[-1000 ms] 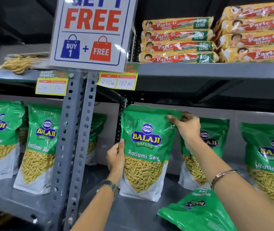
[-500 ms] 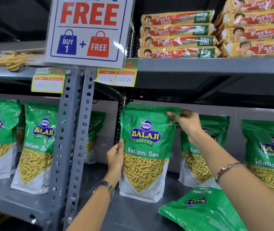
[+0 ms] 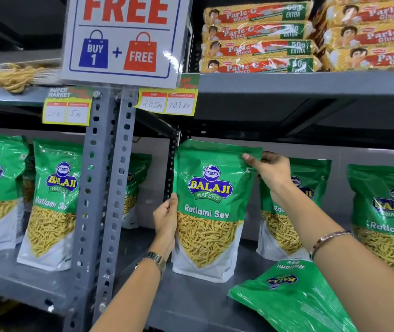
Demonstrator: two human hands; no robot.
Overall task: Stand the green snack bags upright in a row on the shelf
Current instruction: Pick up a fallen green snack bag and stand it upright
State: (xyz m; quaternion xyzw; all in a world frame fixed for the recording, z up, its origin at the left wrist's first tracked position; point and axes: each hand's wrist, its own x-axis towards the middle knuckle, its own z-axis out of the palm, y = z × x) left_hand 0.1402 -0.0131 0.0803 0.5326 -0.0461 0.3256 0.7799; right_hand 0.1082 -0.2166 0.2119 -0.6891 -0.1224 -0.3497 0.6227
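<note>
I see both hands closed on one green snack bag [image 3: 211,209], which stands upright on the grey shelf [image 3: 191,298] just right of the perforated post [image 3: 106,188]. My left hand [image 3: 166,219] grips its left edge; my right hand [image 3: 271,172] pinches its top right corner. Farther right of the post, another bag [image 3: 294,300] lies flat.

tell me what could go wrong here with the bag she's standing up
The held bag stands near the shelf's front edge, so it may tip forward once the left hand and right hand let go. The right forearm passes just above the bag lying flat, which overhangs the edge and could be knocked off.
</note>
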